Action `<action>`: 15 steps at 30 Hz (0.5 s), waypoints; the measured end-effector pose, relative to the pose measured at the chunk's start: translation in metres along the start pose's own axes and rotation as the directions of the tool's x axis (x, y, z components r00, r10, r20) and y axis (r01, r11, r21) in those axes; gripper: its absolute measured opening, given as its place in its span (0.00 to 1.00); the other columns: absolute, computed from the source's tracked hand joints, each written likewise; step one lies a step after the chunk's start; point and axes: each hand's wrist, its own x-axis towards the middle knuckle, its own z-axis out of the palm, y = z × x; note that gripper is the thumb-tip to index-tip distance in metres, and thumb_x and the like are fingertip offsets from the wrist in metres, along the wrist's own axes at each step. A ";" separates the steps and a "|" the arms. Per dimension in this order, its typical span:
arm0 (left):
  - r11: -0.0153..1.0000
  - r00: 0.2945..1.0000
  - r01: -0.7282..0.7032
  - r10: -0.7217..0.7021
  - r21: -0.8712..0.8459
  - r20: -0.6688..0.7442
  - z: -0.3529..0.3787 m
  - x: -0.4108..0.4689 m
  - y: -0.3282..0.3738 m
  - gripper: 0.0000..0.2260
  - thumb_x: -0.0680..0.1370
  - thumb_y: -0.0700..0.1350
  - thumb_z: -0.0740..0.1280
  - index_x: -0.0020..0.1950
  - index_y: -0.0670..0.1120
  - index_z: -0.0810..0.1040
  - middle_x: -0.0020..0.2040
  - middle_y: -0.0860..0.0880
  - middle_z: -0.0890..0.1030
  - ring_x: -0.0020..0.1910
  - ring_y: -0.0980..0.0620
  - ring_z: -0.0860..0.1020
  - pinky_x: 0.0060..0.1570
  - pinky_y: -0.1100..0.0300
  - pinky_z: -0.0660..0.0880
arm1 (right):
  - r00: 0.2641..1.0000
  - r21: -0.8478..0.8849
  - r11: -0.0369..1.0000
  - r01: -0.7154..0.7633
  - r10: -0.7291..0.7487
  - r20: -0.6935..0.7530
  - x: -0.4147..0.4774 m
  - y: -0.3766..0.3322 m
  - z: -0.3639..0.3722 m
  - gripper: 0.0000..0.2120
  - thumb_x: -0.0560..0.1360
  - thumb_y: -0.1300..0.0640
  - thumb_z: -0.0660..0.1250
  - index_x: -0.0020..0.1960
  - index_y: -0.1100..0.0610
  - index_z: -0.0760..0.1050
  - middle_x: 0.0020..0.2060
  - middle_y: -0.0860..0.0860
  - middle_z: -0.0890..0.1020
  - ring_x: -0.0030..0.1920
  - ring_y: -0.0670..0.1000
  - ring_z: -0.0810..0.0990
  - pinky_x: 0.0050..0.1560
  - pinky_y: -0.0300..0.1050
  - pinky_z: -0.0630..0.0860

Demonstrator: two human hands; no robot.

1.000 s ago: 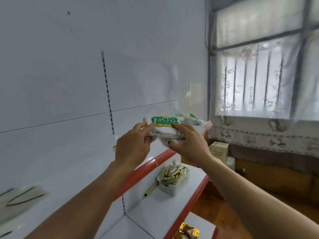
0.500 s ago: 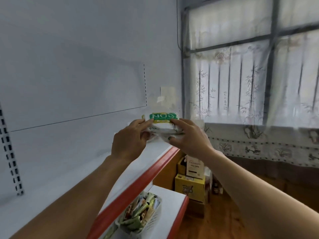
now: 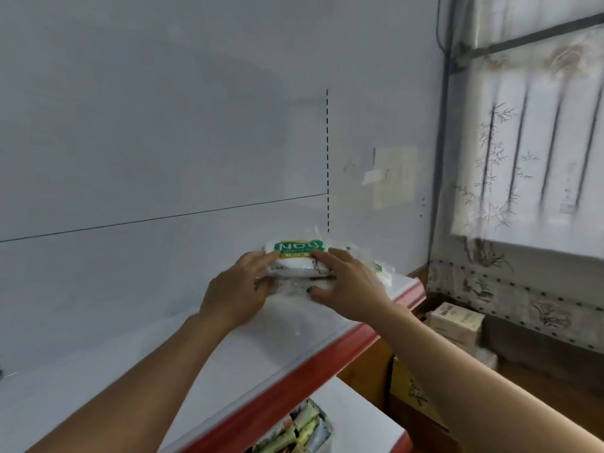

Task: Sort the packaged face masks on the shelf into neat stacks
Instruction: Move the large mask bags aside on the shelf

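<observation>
far left: white back panel (image 3: 147, 132) with a thin horizontal seam, and under it the white metal shelf with a red front edge (image 3: 228, 371) running diagonally across the view.

your left hand (image 3: 238, 289) is over the rear part of the shelf, fingers curled round the left end of the white plastic face mask pack with a green label (image 3: 299, 258). it grips the pack.

the pack sits flat, label edge towards you, close to the back panel and near the shelf's right end. clear film hangs below it. blur hides whether its underside touches the shelf.

your right hand (image 3: 348, 287) grips the pack's right end: fingers over the top, thumb under the front edge.

just right of that hand, more loose mask packs (image 3: 380, 268) lie at the end of the shelf, too blurred to count.

below: a lower white shelf (image 3: 356, 416) with a white mesh basket of green sachets (image 3: 305, 431).

right of the shelving: a pale cardboard box (image 3: 456, 322) on top of a yellow cardboard box (image 3: 408, 387). behind them, a white bamboo-print curtain (image 3: 523, 142) over a barred window.
</observation>
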 end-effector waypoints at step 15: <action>0.960 0.947 0.268 -0.279 0.086 0.162 0.046 0.003 0.004 0.41 0.66 0.77 0.59 0.75 0.59 0.65 0.74 0.58 0.65 0.70 0.56 0.67 0.68 0.56 0.67 | 0.976 0.104 0.977 0.184 -0.195 0.101 0.046 0.044 0.041 0.26 0.77 0.35 0.59 0.72 0.42 0.68 0.73 0.46 0.68 0.71 0.53 0.68 0.70 0.54 0.63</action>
